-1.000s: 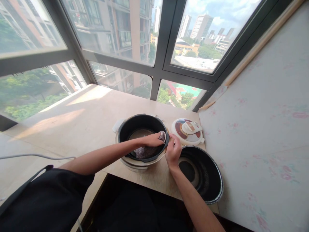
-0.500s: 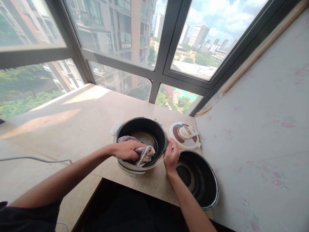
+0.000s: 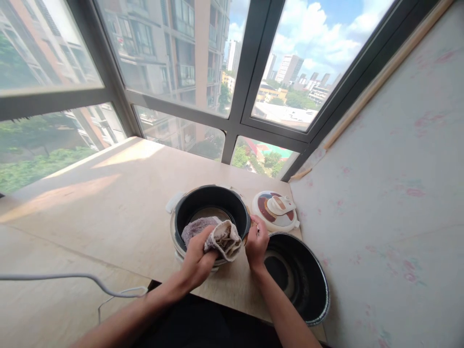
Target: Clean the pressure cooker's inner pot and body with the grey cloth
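Bunched in my left hand (image 3: pixel 200 253) is a greyish-purple cloth (image 3: pixel 225 240), its fingers closed around the middle. One end of the cloth hangs into the black-lined electric pressure cooker (image 3: pixel 235 205); the other end, pale and stained, sticks out over the near rim. My right hand (image 3: pixel 257 243) is closed on the cooker's right rim or side handle; which of the two is hidden by the fingers. Just right of that hand stands a black inner pot (image 3: pixel 313 270) with worn marks on its bottom. Behind it lies the cooker's white and brown lid (image 3: pixel 274 211).
The cooker stands on a light countertop (image 3: pixel 119 208) below a grey-framed window (image 3: pixel 237 111). A floral-papered wall (image 3: pixel 391 208) rises close on the right, beside the pot. A grey cable (image 3: pixel 79 276) runs over the counter at left.
My left hand has drawn back toward me and lifted the cloth partly over the near rim. My right hand stays at the cooker's side. The cable at left has shifted, and the view tilted slightly.
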### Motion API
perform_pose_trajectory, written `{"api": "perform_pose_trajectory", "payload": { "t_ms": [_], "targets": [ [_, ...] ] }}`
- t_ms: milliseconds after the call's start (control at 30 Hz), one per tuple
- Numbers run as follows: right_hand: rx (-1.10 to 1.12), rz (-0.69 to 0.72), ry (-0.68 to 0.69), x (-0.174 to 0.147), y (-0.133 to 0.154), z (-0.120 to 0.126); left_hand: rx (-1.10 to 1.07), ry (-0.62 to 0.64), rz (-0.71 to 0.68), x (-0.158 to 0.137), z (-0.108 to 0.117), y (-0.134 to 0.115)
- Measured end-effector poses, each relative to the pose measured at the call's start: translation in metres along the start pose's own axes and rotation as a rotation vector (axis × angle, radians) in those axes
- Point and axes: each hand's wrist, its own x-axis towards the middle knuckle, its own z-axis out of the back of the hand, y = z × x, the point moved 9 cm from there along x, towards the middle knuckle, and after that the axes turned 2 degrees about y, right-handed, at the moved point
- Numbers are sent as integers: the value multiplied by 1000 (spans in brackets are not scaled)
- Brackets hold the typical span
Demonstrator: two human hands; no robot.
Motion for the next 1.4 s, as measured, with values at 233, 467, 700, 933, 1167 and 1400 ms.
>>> {"api": "perform_pose_trajectory", "payload": {
  "t_ms": [233,467,700,933,1167,1400],
  "targets": [
    [128,-155,-12,-3,-5,1,-443,-448,29,-10,-3,-2],
    [177,-175,-3,-2,-7,0,-743,-862,140,-25,56,22],
    [129,-204,216,1,-10,-2,-508,-807,71,-21,92,29],
    [77,54,323,-1,63,19,-710,-886,44,-18,97,15],
    [86,373,702,-31,146,-4,-786,-601,205,-8,39,-12],
    [218,265,482,-41,116,13,-762,-241,245,-10,3,-28]
  ]
}}
